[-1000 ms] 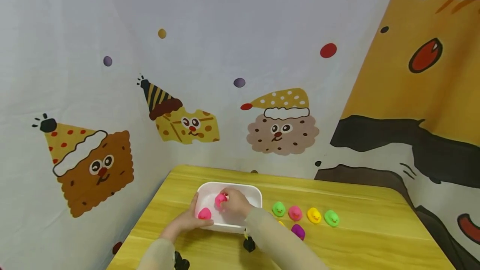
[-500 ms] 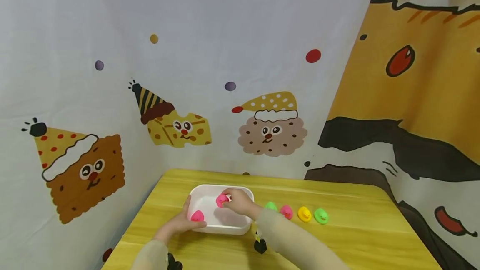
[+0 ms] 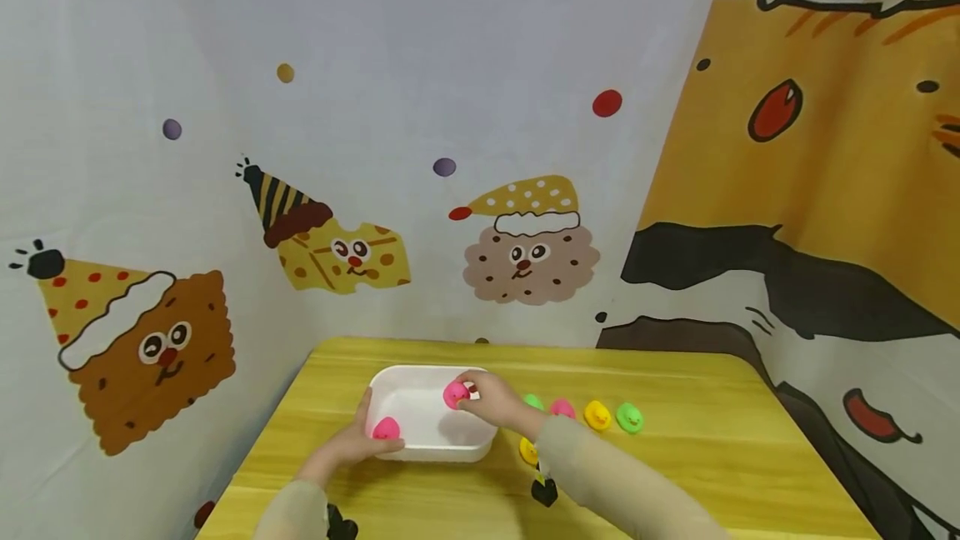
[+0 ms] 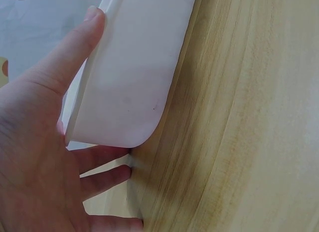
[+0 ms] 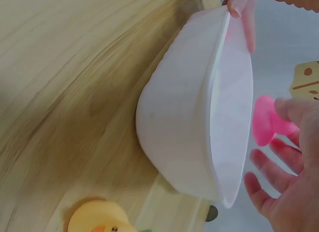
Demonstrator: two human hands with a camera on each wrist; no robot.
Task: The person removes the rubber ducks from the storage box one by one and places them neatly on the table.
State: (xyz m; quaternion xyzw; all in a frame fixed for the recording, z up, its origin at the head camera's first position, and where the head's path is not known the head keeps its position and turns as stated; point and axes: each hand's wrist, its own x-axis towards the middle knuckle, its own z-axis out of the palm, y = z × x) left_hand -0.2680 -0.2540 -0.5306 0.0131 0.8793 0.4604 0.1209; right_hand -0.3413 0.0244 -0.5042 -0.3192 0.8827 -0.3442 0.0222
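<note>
A white plastic tub [image 3: 431, 453] stands on the wooden table. My left hand [image 3: 348, 443] holds its left front corner, the thumb [image 4: 79, 47] along the front rim and the fingers around the end wall. Inside the tub, near that thumb, lies a pink rubber duck [image 3: 386, 428]. My right hand [image 3: 498, 403] pinches another pink rubber duck [image 5: 265, 121] between thumb and fingertips. In the head view this duck appears over the tub's right back part; the right wrist view shows it above the rim, apart from the tub [image 5: 174, 107].
Right of the tub, a green duck [image 3: 533, 401], a pink duck [image 3: 562, 408], a yellow duck [image 3: 597, 416] and another green duck [image 3: 630, 418] form a row. Another yellow duck [image 3: 528, 450] lies nearer, partly behind the right sleeve [image 3: 615, 473]. A printed cloth backs the table [image 3: 420, 498].
My right hand has lifted the pink duck and moved it right across the tub. The left hand stays at its corner. The purple duck seen earlier is now hidden. The head view has shifted.
</note>
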